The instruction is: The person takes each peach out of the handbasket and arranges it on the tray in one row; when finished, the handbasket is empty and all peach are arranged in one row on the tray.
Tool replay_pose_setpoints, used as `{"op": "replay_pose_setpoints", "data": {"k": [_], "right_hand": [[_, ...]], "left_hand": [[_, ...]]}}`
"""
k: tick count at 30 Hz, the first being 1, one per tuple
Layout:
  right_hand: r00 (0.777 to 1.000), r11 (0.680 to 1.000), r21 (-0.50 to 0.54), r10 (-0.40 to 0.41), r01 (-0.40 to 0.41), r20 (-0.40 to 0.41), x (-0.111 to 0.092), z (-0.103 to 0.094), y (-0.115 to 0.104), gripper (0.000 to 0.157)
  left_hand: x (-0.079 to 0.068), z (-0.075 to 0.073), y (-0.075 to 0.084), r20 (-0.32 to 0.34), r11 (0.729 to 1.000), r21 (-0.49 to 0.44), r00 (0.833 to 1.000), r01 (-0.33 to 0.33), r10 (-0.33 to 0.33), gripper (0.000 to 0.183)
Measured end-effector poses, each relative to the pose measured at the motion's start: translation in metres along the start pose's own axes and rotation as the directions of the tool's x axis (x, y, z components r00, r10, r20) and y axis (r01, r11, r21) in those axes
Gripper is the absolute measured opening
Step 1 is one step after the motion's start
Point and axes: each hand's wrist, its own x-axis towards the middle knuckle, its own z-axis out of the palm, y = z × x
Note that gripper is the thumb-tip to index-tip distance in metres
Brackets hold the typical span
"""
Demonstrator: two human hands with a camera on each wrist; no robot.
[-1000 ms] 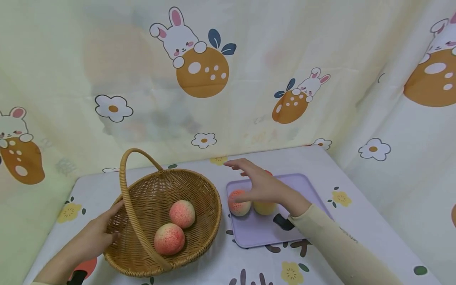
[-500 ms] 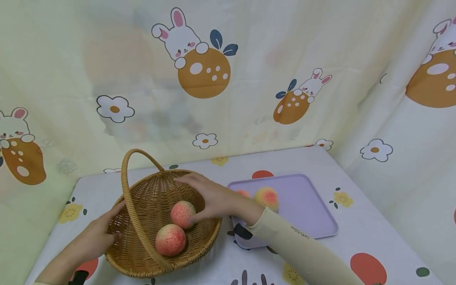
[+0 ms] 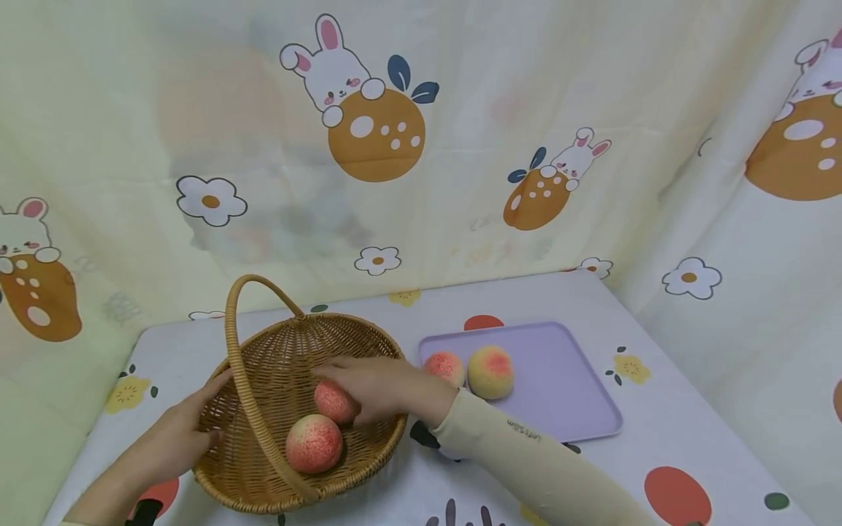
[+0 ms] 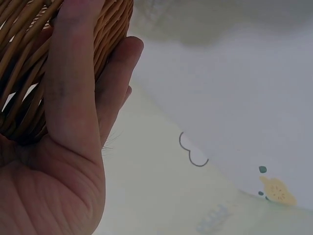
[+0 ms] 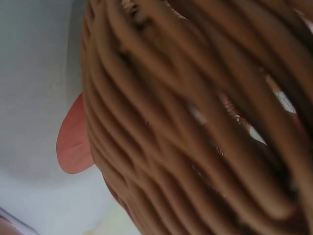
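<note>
A brown wicker basket [image 3: 259, 467] with an arched handle stands on the left part of the table. My left hand [image 3: 167, 438] grips its left rim, the thumb inside and the fingers along the outer weave, as the left wrist view shows. Two pink-and-cream peaches lie in the basket. Reaching over the right rim, my right hand [image 3: 375, 387] holds the farther peach [image 3: 333, 402], fingers behind it and thumb at its near right side. The nearer peach [image 3: 313, 443] lies untouched in front. In the right wrist view the basket's weave [image 5: 186, 132] hides the right hand.
Right of the basket lies a lilac tray [image 3: 559, 387]. On its left part sit a pink peach [image 3: 446, 365], partly behind the right forearm, and a yellow peach [image 3: 490, 372] with a red patch. A patterned cloth covers the table, and a rabbit-print curtain [image 3: 460, 183] hangs behind.
My right hand has moved left from above the tray into the basket, then down onto the farther peach. My left hand and the basket stay in place.
</note>
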Motion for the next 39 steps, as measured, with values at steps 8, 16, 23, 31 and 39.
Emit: {"op": "replay_pose_setpoints", "data": {"k": [8,16,23,31,39], "right_hand": [[1.0,0.991,-0.135,-0.007,0.007,0.001,0.001,0.012,-0.004,0.086],[0.996,0.993,-0.086,0.08,-0.082,-0.03,0.001,0.015,-0.008,0.062],[0.996,0.997,-0.006,0.077,-0.078,-0.041,-0.001,0.01,-0.004,0.064],[0.982,0.952,0.294,-0.037,0.091,-0.183,-0.008,-0.004,0.007,0.073],[0.957,0.632,0.729,-0.072,0.261,-0.28,-0.032,-0.019,0.031,0.07]], "left_hand": [[0.0,0.0,0.005,-0.021,0.999,0.024,0.999,-0.029,0.03,0.087],[0.0,0.001,0.005,-0.026,0.999,0.017,0.999,-0.027,0.028,0.088],[-0.001,0.001,0.002,-0.036,0.999,0.031,0.999,-0.031,0.032,0.087],[-0.001,0.001,0.0,-0.016,1.0,0.002,1.0,-0.011,0.011,0.088],[-0.002,0.002,-0.002,-0.035,0.999,0.019,0.999,-0.032,0.032,0.087]]}}
